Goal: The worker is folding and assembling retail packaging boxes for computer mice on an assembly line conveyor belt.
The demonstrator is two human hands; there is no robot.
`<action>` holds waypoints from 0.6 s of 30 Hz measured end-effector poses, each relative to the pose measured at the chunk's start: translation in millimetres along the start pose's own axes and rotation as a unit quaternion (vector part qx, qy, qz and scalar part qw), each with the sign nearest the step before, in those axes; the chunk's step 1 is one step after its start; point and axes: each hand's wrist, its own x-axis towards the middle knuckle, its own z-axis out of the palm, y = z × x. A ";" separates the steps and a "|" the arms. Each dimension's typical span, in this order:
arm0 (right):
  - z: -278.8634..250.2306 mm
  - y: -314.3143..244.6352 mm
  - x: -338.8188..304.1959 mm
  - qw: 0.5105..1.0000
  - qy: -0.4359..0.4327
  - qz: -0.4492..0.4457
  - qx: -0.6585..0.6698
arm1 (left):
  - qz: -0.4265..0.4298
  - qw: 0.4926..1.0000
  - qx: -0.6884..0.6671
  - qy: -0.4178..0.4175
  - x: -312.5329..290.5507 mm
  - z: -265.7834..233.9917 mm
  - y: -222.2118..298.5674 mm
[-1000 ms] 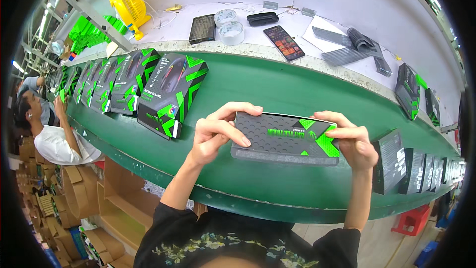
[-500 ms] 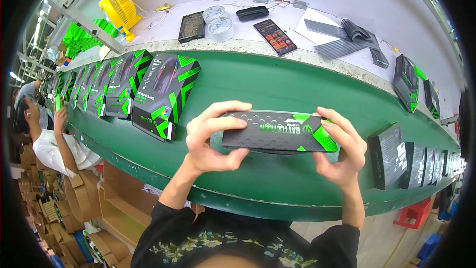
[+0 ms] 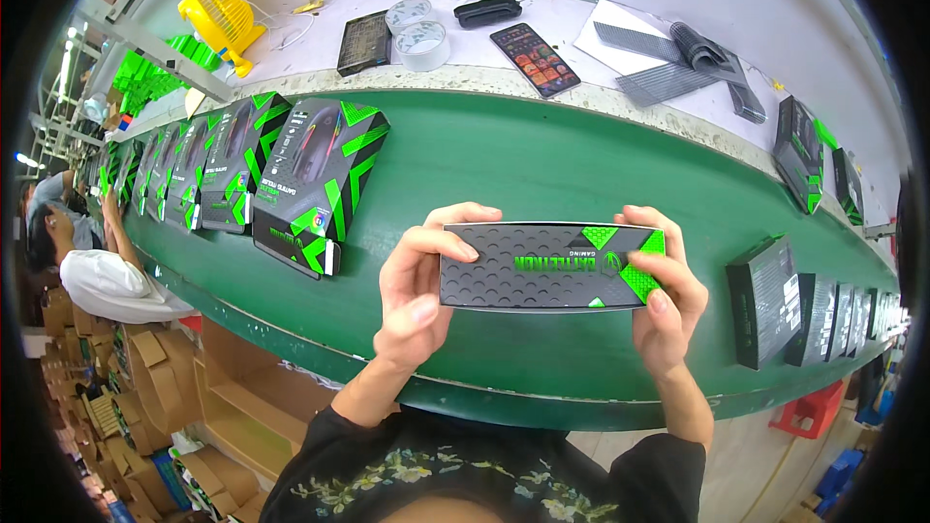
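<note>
Between my two hands I hold a black and green product box above the green conveyor belt. One narrow end of the box, with printed lettering and a dimpled pattern, faces up at me. My left hand grips its left side, with fingers over the top edge and the thumb at the lower corner. My right hand is closed round the right side, its fingertips on the green corner. The rest of the box is hidden below that end.
On the green belt, a row of upright mouse boxes runs off left. Dark boxes stand in a row at right. A shelf behind bears a phone, tape rolls and a yellow fan. A co-worker is at left.
The box has tilted so its end faces me more squarely. My left thumb and right fingers have shifted on it. The view has moved slightly.
</note>
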 end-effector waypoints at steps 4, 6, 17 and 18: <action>-3.0 -2.8 1.2 1.000 -0.003 0.023 0.021 | 0.065 0.989 0.136 -0.012 -0.6 -5.7 -6.1; -3.2 -2.7 0.0 0.999 -0.013 0.019 0.040 | 0.081 0.984 0.159 -0.020 -0.3 -7.0 -7.7; -14.6 -20.5 8.2 0.995 -0.077 0.060 0.002 | 0.135 0.955 0.260 -0.056 3.5 -6.4 -5.6; -14.6 -20.6 8.1 0.995 -0.077 0.057 -0.005 | 0.125 0.960 0.246 -0.046 4.4 -3.6 -6.1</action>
